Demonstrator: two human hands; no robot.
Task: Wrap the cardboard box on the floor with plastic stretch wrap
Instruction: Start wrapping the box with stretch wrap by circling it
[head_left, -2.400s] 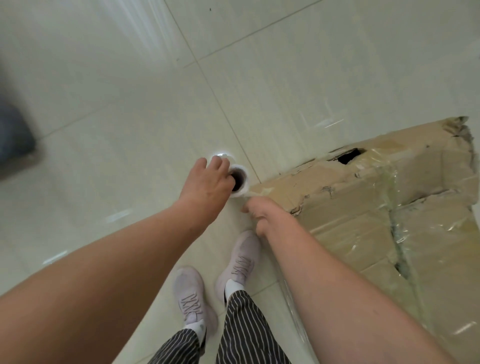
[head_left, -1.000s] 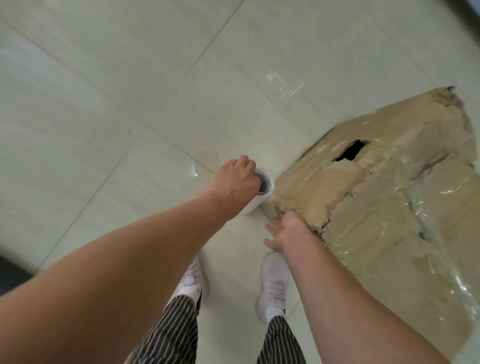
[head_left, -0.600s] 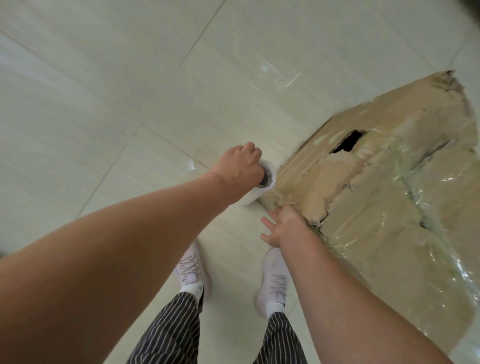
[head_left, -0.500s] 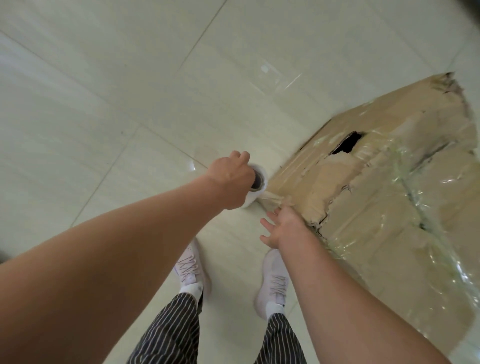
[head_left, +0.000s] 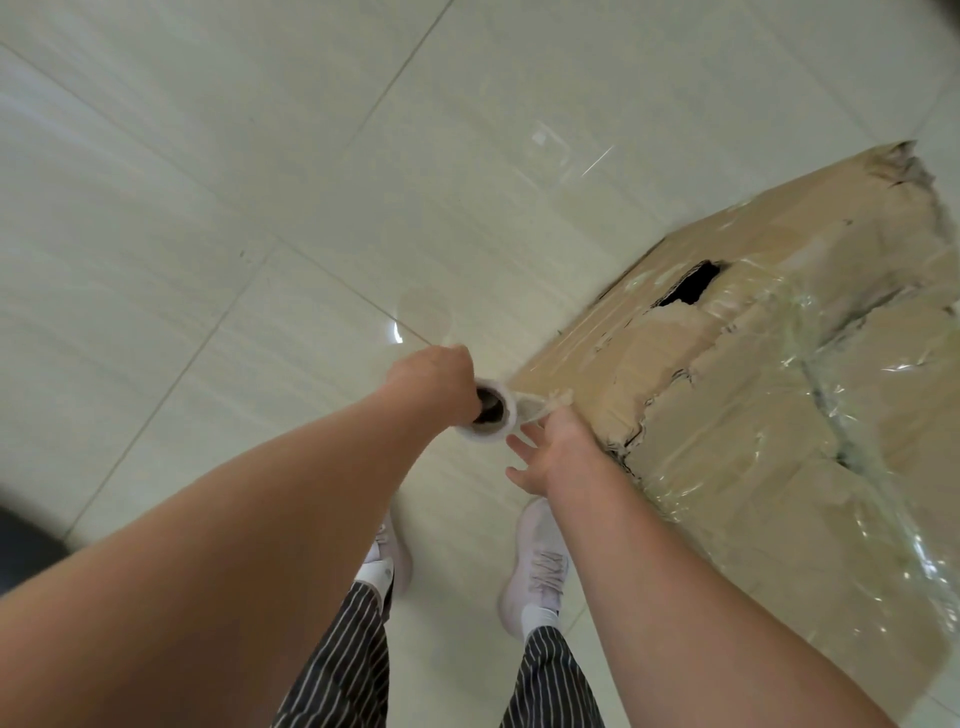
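Brown cardboard box (head_left: 753, 415) lies on the tiled floor (head_left: 260, 208) at the right, torn, with clear film over its top. Of the hands I see, the left hand (head_left: 431, 384) grips the stretch wrap roll (head_left: 491, 415) just beside the box's near corner. The right hand (head_left: 550, 447) is spread, fingers straight, beside the film strip (head_left: 540, 404); if it touches, I cannot tell.

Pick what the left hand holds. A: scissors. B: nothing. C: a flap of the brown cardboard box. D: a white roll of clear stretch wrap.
D: the left hand grips the white roll of clear stretch wrap beside the near corner of the torn brown cardboard box.
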